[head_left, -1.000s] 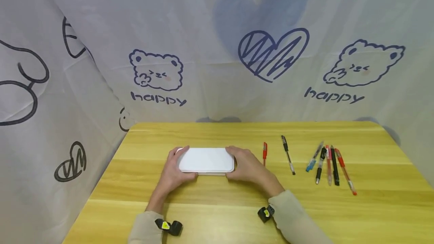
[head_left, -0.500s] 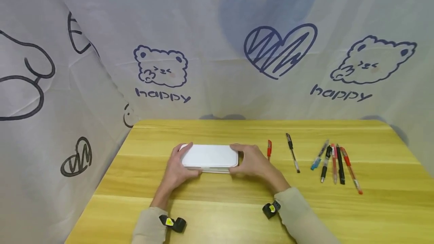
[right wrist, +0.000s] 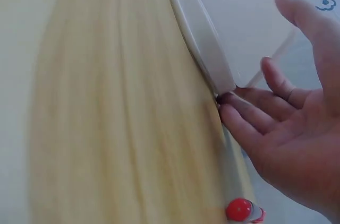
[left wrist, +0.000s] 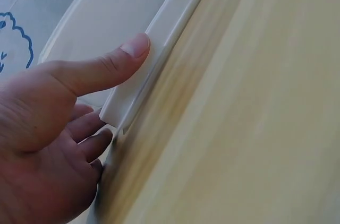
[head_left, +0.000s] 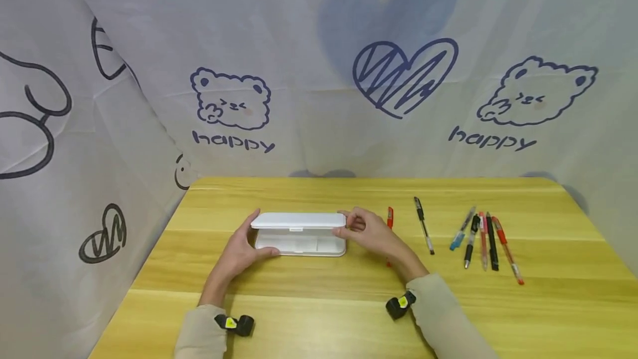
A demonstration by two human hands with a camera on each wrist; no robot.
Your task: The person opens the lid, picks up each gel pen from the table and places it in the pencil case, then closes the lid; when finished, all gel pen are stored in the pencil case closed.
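The white case sits on the table in front of me, its front edge towards me. Half a second ago its lid lay almost down, with only a thin gap at the front; now the lid is tilted up, the clasp at the middle of its front edge is well apart from the base, and I see the pale inside with a divider towards the right.

My left hand is clamped on the left end, thumb pressed to the front wall and fingers round behind, as they were. My right hand has changed more: its thumb, earlier down at the front, has come up beside the lid's right corner. In the right wrist view its fingers are loosely bent, tips touching the end of the case, thumb apart from them.

More of the red pen shows than before, its lower end appearing beyond my right wrist. Farther right, the black-capped pen lies alone, then a close group: a blue pen, a black-gripped pen, a pink pen, a black pen and a red-capped pen, all lying as they did on the wooden table.
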